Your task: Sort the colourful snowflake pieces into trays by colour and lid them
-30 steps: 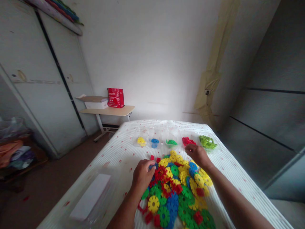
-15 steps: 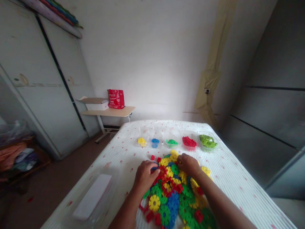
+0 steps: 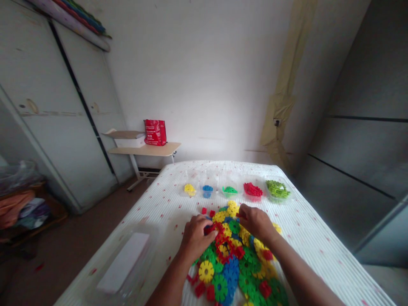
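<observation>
Head view: both hands work at the far edge of a pile (image 3: pixel 236 263) of toothed plastic discs and small blocks on a bed (image 3: pixel 318 238). The left hand (image 3: pixel 196 236) has its fingertips pinched narrow on a red piece (image 3: pixel 213 228) at the pile's upper left. The right hand (image 3: pixel 255 221) lies curled, knuckles up, on the pile's far edge among yellow discs. Its fingers are hidden, so I cannot tell whether it holds anything.

My judgement on picking well: the pieces look interlocked, so take one by its rim, lift it straight up, and steady its neighbours with the other hand so none drag along.

Counts:
- Two hands.
- One pile in four colours: red, yellow, green and blue. Its pieces overlap too much to count.
- Two loose red blocks (image 3: pixel 207 211) just beyond the pile.
- Five clear cups in a row further off, holding in turn yellow (image 3: pixel 190 189), blue (image 3: pixel 207 189), green (image 3: pixel 230 190), red (image 3: pixel 253 190) and light green (image 3: pixel 278 189) pieces.
- One clear tray (image 3: pixel 124 263) at the left.
- One side table (image 3: pixel 145 149) with one red bag (image 3: pixel 155 131).
</observation>
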`<state>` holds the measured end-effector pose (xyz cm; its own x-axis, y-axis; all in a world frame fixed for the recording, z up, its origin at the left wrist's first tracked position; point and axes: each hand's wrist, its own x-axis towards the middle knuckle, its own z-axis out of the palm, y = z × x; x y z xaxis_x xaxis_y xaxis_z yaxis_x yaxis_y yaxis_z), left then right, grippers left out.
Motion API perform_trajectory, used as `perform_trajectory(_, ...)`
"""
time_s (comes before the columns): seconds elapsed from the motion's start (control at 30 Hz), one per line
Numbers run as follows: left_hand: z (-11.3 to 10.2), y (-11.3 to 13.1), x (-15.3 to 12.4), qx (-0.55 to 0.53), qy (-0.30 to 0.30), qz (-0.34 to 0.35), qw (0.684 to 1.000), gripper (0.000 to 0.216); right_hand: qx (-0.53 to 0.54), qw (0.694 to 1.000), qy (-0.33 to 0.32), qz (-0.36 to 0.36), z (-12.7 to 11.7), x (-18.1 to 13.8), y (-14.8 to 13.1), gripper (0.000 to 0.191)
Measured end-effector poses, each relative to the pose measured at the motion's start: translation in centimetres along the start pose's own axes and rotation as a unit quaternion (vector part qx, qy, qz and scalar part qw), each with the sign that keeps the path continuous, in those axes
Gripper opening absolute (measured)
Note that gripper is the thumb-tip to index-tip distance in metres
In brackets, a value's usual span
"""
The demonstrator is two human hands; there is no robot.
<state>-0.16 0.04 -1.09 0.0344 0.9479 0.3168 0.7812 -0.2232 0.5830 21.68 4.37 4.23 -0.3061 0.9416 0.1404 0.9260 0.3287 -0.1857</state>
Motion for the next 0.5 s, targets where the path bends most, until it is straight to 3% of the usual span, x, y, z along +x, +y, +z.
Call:
perform_trajectory(0.13, -0.2, -0.2, 0.1, 0.024, 0.003, -0.018, 1.0, 0.015, 0.023, 0.998, -0.03, -0.05, -1.0, -1.0, -1.0, 0.025)
perform_trajectory(0.33, -0.6, -1.1, 0.4, 0.047, 0.016, -0.054, 0.997, 0.019, 0.055, 0.957, -0.127, -0.256, -1.8, -3.4, -3.9, 0.042)
perform_trajectory(0.5, -0.4, -1.4, 0.4, 0.047, 0.005, -0.061, 0.997, 0.021, 0.0, 0.964, -0.118, -0.237, 0.8, -4.3, -4.8, 0.047)
